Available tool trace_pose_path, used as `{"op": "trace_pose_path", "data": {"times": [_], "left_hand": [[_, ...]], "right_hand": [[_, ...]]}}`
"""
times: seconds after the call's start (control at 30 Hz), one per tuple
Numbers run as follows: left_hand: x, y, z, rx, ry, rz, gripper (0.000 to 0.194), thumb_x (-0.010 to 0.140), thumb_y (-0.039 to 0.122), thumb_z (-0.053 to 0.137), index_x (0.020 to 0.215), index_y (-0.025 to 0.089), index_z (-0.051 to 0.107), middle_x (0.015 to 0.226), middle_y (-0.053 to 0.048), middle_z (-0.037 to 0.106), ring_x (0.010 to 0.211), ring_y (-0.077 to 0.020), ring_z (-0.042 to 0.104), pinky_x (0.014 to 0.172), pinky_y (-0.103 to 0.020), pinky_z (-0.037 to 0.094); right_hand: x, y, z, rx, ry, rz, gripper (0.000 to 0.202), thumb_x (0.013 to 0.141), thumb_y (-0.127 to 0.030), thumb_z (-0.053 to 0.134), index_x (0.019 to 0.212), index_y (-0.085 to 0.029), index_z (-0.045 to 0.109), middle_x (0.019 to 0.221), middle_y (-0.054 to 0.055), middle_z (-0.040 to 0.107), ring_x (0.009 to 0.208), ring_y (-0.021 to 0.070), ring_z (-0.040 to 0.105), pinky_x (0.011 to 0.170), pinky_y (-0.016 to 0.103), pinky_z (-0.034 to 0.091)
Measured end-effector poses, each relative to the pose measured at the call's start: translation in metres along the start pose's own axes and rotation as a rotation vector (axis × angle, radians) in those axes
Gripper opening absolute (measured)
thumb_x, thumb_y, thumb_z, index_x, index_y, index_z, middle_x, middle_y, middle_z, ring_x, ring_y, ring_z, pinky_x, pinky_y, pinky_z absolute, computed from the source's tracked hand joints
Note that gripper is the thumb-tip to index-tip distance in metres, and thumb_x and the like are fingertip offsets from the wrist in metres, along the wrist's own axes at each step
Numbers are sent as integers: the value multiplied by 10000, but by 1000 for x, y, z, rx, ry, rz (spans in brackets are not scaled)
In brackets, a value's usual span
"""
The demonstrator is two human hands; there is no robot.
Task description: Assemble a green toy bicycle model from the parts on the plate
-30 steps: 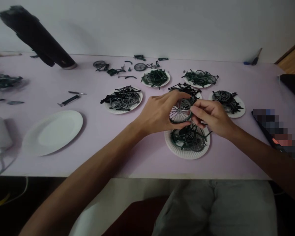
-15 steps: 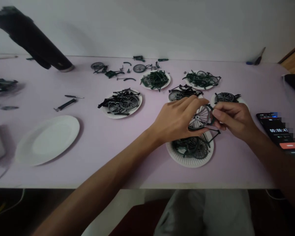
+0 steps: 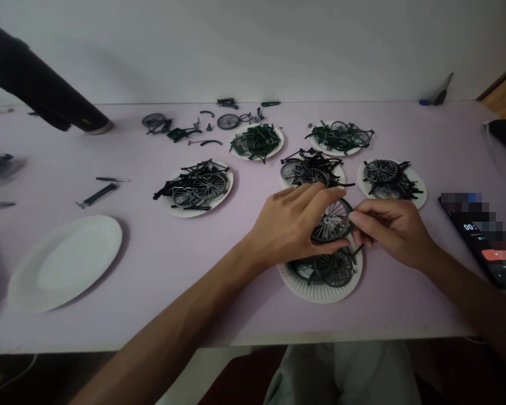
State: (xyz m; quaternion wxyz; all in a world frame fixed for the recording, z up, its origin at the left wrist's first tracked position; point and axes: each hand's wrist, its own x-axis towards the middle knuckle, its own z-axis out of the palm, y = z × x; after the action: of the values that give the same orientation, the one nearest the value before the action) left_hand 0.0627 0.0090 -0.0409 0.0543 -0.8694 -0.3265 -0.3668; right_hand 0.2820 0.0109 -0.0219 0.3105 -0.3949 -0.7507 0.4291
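A: Where is the wheel [image 3: 331,220] held?
B: Above the near plate [image 3: 320,295], spanned by a wide curl of the left hand [image 3: 293,225]; its right edge is pinched narrowly by the right hand [image 3: 388,228]. Whether another part is hidden there cannot be told.
A: Why so?
B: Probably the rim is steadied from one side, leaving the other reachable. The parts [image 3: 337,267] seem plated to be kept together.
A: And its direction?
B: The spoked face is turned towards the viewer; being round, no long axis is shown.
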Motion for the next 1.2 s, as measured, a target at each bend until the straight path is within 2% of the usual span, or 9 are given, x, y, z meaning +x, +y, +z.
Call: {"op": "trace_pose_path", "data": {"times": [0.57, 0.73, 0.83, 1.0, 1.2], "left_hand": [[-12, 2, -10, -111, -76, -61, 665, 870, 596, 672, 1309, 141, 466, 1157, -104, 709, 985, -209, 712, 838, -335, 570], [-11, 4, -10, -98, -66, -40, 624, 862, 595, 678, 1257, 156, 477, 1080, -99, 717, 909, -211, 713, 766, -328, 549], [-12, 6, -11, -96, -69, -64, 628, 836, 581, 712, 1240, 158, 483, 1066, -95, 714, 886, -211, 708, 777, -336, 535], [-2, 3, -7, -113, -77, -60, 606, 823, 560, 719, 1232, 180, 483, 1057, -71, 714, 892, -201, 701, 778, -328, 516], [13, -3, 0, -96, -88, -23, 595, 851, 582, 684, 1232, 170, 485, 1084, -92, 711, 918, -213, 691, 780, -345, 498]], "right_hand": [[-1, -4, 9, -16, -5, -25, 359, 985, -280, 556, 642, -187, 605, 571, -40, 614, 509, 62, 544, 529, 207, 416], [-3, -5, 11, 30, -42, -34, 361, 991, -292, 551, 650, -183, 602, 592, -39, 615, 531, 63, 549, 543, 209, 413], [-4, -6, 11, 28, -48, -54, 361, 990, -295, 554, 650, -182, 595, 595, -40, 610, 541, 65, 551, 556, 211, 413], [-3, -4, 8, 39, -18, -66, 349, 986, -307, 557, 660, -186, 587, 589, -34, 603, 521, 78, 529, 532, 228, 399], [1, 1, 1, 36, 59, -39, 365, 977, -347, 567, 646, -193, 561, 554, -34, 570, 491, 89, 490, 514, 242, 392]]}}
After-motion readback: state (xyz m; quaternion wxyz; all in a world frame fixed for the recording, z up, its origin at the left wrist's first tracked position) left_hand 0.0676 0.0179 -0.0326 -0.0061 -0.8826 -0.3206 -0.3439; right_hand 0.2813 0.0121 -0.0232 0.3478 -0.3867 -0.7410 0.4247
